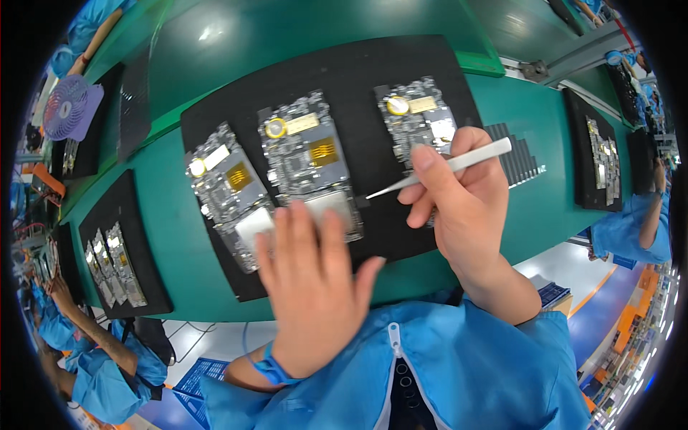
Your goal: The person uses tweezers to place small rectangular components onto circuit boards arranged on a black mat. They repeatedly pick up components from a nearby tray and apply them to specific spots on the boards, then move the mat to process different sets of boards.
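My left hand point(312, 294) lies flat with its fingers stretched out. The fingertips cover part of the lower, silver-shielded end of the middle circuit board point(294, 168). Pinched in my right hand point(466, 204) is a pair of white tweezers point(481, 153), its fine tip pointing left over the black mat point(373, 64), beside the middle board. Left of that board lies another circuit board point(209, 188); a third circuit board point(408, 123) is partly hidden behind my right hand. Each board carries a round yellow-rimmed part near its top. A blue wrist strap circles my left wrist.
A dark striped sheet point(522, 159) lies right of the mat on the green table point(168, 215). More boards rest on a black mat point(147, 251) at left and another mat point(577, 168) at far right. A purple fan point(68, 107) stands far left. Co-workers in blue sit at both sides.
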{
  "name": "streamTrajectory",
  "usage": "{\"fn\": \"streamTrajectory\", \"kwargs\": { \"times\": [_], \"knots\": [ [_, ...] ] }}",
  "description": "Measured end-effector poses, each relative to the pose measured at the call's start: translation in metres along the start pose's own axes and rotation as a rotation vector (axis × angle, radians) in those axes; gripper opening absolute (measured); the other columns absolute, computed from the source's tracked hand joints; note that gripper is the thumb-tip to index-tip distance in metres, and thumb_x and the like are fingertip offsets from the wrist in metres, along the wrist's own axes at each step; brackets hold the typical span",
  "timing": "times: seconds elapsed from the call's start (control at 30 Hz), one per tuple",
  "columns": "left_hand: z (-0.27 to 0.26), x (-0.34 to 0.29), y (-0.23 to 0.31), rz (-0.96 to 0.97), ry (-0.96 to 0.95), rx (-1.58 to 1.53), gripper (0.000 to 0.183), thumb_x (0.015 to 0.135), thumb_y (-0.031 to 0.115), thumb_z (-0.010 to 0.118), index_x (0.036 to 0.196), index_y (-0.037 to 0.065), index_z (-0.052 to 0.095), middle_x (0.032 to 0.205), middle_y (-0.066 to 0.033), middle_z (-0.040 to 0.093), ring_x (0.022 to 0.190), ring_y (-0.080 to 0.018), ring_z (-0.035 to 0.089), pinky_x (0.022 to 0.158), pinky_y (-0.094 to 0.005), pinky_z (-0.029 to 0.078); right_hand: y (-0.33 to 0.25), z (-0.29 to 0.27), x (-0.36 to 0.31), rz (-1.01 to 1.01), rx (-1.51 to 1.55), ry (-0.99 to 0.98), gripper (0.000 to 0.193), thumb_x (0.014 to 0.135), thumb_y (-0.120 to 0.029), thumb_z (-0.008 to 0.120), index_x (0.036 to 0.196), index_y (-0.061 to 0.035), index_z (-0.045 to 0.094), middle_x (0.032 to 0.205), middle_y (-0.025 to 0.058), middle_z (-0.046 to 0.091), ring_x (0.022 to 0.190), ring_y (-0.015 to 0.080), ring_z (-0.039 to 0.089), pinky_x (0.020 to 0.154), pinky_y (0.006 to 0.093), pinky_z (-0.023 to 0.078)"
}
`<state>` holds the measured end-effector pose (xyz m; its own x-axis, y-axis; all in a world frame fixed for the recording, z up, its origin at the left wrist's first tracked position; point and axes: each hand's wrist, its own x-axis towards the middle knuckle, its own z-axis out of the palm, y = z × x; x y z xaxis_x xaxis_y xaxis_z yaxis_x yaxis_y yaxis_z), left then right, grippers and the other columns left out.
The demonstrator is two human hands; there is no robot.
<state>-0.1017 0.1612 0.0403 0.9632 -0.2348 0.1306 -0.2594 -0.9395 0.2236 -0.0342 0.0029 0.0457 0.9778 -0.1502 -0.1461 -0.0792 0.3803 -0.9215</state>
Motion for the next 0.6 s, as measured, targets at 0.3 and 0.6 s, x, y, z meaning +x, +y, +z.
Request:
{"fn": "streamTrajectory", "kwargs": {
  "times": [0.3, 0.6],
  "knots": [
    [0.020, -0.013, -0.001, 0.117, 0.140, -0.101, 0.051, 0.078, 0.040, 0.064, 0.114, 0.003, 0.061, 0.117, -0.0217, 0.051, 0.116, -0.0395, 0.047, 0.098, -0.0584, 0.028, 0.026, 0.024, 0.005, -0.070, -0.279, -0.049, 0.031, 0.084, -0.006, 0.066, 0.095, -0.0021, 0.037, 0.065, 0.0067, 0.057, 0.054, 0.0097, 0.062, 0.043, 0.0181, 0.049],
    [0.031, -0.014, -0.003, 0.150, 0.213, -0.073, 0.049, 0.077, 0.038, 0.066, 0.111, 0.004, 0.063, 0.113, -0.0191, 0.054, 0.115, -0.0408, 0.049, 0.096, -0.0605, 0.031, 0.021, 0.025, 0.009, 0.004, -0.348, -0.066, 0.030, 0.085, -0.007, 0.066, 0.092, -0.0039, 0.036, 0.063, 0.0081, 0.059, 0.051, 0.0110, 0.062, 0.042, 0.0192, 0.049]
  ]
}}
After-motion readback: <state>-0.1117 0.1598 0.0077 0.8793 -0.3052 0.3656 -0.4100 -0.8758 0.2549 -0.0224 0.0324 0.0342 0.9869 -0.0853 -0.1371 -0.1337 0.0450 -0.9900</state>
